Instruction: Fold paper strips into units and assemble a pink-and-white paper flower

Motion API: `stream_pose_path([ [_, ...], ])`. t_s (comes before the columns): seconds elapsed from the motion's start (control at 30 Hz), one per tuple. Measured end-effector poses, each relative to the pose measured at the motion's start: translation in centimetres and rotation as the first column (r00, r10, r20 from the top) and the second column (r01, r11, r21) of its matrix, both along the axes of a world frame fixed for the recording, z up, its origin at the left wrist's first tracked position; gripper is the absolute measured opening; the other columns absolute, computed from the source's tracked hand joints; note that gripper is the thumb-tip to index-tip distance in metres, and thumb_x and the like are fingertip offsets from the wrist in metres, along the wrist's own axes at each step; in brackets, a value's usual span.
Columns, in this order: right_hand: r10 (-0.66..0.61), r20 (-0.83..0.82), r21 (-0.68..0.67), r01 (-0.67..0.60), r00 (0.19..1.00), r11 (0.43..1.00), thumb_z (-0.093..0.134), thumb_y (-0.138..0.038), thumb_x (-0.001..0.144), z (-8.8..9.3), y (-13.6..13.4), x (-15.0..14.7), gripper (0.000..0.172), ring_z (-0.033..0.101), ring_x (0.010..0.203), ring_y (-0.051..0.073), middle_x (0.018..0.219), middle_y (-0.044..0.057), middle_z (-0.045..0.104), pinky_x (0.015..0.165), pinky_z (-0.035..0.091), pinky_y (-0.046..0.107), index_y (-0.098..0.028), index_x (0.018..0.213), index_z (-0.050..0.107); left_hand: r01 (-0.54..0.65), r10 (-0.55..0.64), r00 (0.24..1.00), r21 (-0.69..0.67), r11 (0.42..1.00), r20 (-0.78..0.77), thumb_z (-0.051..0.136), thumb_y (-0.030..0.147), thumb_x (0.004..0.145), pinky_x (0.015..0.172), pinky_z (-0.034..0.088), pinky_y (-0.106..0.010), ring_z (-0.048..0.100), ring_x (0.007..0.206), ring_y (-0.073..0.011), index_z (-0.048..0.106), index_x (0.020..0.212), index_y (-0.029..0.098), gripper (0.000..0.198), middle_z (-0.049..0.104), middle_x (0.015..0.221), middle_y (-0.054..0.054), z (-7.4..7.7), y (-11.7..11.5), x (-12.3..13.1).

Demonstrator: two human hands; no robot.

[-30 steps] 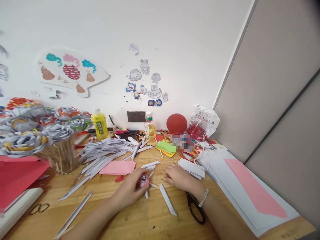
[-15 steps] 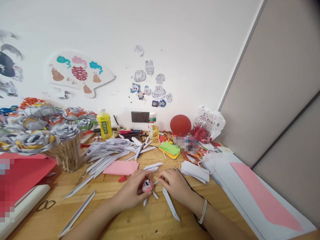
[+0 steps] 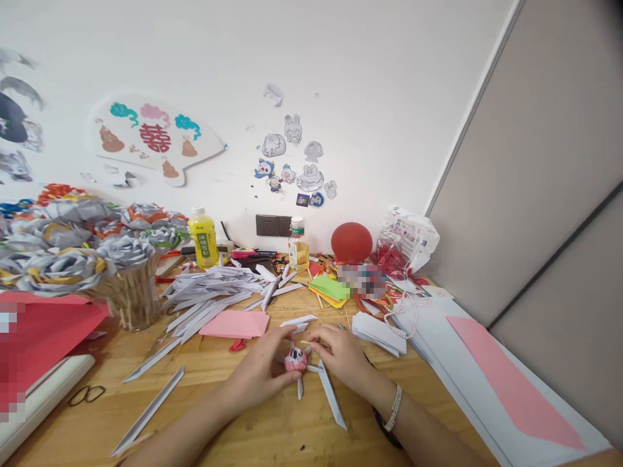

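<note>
A small round paper flower (image 3: pixel 296 360), pink and white with a dark centre, has white strip ends poking out around it. My left hand (image 3: pixel 260 366) curls round its left side, with the thumb against the lower edge. My right hand (image 3: pixel 341 357) is closed in a pinch on a thin wooden stick (image 3: pixel 306 343), whose pale tip points left over the flower's upper right. A folded white paper strip (image 3: pixel 333 397) lies on the table under the right hand. Another white strip (image 3: pixel 298 320) lies just beyond the flower.
Pink paper (image 3: pixel 235 324) and a pile of folded strips (image 3: pixel 214 285) lie behind my left hand. Scissors (image 3: pixel 86 395) rest at the left. Paper flowers on sticks stand in a glass (image 3: pixel 139 305). A yellow bottle (image 3: pixel 204 240) and red balloon (image 3: pixel 351 242) are farther back.
The paper flower and my left hand have shifted slightly right, and the flower has turned. My right hand's pinch has risen a little, and the wooden stick's tip now shows.
</note>
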State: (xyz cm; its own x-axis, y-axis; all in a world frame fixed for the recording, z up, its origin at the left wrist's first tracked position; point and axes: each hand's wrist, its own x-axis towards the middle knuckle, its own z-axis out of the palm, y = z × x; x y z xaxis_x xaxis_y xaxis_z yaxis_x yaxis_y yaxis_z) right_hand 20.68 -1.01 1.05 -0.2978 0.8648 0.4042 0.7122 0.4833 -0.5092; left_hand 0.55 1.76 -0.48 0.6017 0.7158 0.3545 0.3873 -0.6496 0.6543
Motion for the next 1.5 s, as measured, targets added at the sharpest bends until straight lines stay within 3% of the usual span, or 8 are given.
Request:
stream_pose_path([
  [0.1, 0.03, 0.024, -0.011, -0.029, 0.999, 1.0, 0.053, -0.019, 0.087, 0.0, 0.0, -0.1, 0.01, 0.058, 0.076, 0.013, 0.081, -0.001, 0.064, 0.067, 0.04, 0.022, -0.02, 0.083, 0.062, -0.038, 0.038, 0.997, 0.002, 0.999, -0.06, 0.066, 0.034, 0.071, 0.083, 0.048, -0.039, 0.058, 0.093, -0.0239, 0.046, 0.116, 0.022, 0.051, 0.06, 0.102, -0.008, 0.2, 0.1, 0.1],
  [0.27, 0.13, -0.079, -0.061, -0.135, 0.988, 0.989, 0.055, -0.019, 0.086, 0.2, 0.2, 0.6, 0.009, 0.058, 0.084, 0.013, 0.088, 0.0, 0.065, 0.073, 0.041, 0.022, -0.021, 0.088, 0.063, 0.121, -0.11, 0.992, -0.209, 0.97, 0.065, 0.053, 0.028, 0.081, 0.079, 0.051, -0.031, 0.057, 0.097, -0.0191, 0.047, 0.115, 0.022, 0.035, 0.058, 0.112, -0.008, 0.5, 0.0, 0.2],
  [0.37, 0.214, -0.124, -0.112, -0.228, 0.969, 0.967, 0.057, -0.022, 0.085, 0.1, 0.2, 0.9, 0.008, 0.059, 0.086, 0.014, 0.088, 0.0, 0.065, 0.075, 0.043, 0.023, -0.021, 0.087, 0.064, 0.162, -0.133, 0.984, -0.268, 0.95, 0.122, 0.05, 0.025, 0.081, 0.075, 0.052, -0.029, 0.059, 0.09, -0.0169, 0.048, 0.111, 0.021, 0.03, 0.059, 0.106, -0.007, 0.5, 0.1, 0.1],
  [0.5, 0.229, -0.105, -0.116, -0.24, 0.968, 0.964, 0.055, -0.02, 0.086, -0.4, 0.0, 0.3, 0.011, 0.059, 0.088, 0.014, 0.09, 0.001, 0.066, 0.077, 0.043, 0.023, -0.021, 0.091, 0.064, 0.151, -0.138, 0.987, -0.221, 0.963, 0.077, 0.048, 0.024, 0.082, 0.072, 0.051, -0.027, 0.059, 0.082, -0.0157, 0.05, 0.104, 0.019, 0.023, 0.06, 0.099, -0.006, 0.7, 0.1, 0.1],
  [0.67, 0.189, 0.018, -0.052, -0.187, 0.982, 0.981, 0.054, -0.021, 0.086, -0.9, 0.0, -0.4, 0.009, 0.058, 0.085, 0.015, 0.089, 0.002, 0.065, 0.074, 0.042, 0.024, -0.02, 0.089, 0.062, 0.097, -0.099, 0.994, -0.055, 0.994, -0.037, 0.045, 0.021, 0.082, 0.076, 0.048, -0.029, 0.058, 0.085, -0.0171, 0.054, 0.094, 0.019, 0.015, 0.061, 0.096, -0.006, 1.1, -0.2, 0.2],
  [0.87, 0.157, 0.155, 0.049, -0.166, 0.975, 0.985, 0.055, -0.023, 0.085, -1.2, -0.1, -0.7, 0.004, 0.054, 0.085, 0.016, 0.086, 0.002, 0.062, 0.073, 0.04, 0.026, -0.019, 0.085, 0.055, 0.125, -0.123, 0.992, 0.052, 0.991, -0.04, 0.045, 0.016, 0.082, 0.094, 0.041, -0.033, 0.046, 0.118, -0.0216, 0.056, 0.097, 0.021, 0.019, 0.053, 0.121, -0.01, 1.6, -0.5, 0.4],
  [1.33, 0.107, 0.403, 0.209, -0.205, 0.909, 0.956, 0.044, -0.019, 0.089, -1.5, -0.3, -1.1, 0.013, 0.051, 0.078, 0.018, 0.08, 0.005, 0.058, 0.066, 0.039, 0.027, -0.017, 0.08, 0.054, 0.028, -0.028, 1.0, 0.06, 0.998, 0.002, 0.047, 0.019, 0.083, 0.093, 0.043, -0.033, 0.05, 0.113, -0.0207, 0.059, 0.088, 0.021, 0.013, 0.054, 0.12, -0.009, 0.7, -0.4, 0.8],
  [1.5, 0.126, 0.349, 0.211, -0.209, 0.929, 0.955, 0.045, -0.02, 0.089, -2.1, 0.0, -1.0, 0.013, 0.051, 0.079, 0.018, 0.081, 0.005, 0.058, 0.067, 0.04, 0.027, -0.018, 0.08, 0.054, -0.009, 0.008, 1.0, 0.024, 1.0, 0.03, 0.049, 0.021, 0.082, 0.093, 0.043, -0.036, 0.051, 0.112, -0.0219, 0.059, 0.086, 0.021, 0.011, 0.057, 0.115, -0.009, 0.4, -0.2, 1.0],
])
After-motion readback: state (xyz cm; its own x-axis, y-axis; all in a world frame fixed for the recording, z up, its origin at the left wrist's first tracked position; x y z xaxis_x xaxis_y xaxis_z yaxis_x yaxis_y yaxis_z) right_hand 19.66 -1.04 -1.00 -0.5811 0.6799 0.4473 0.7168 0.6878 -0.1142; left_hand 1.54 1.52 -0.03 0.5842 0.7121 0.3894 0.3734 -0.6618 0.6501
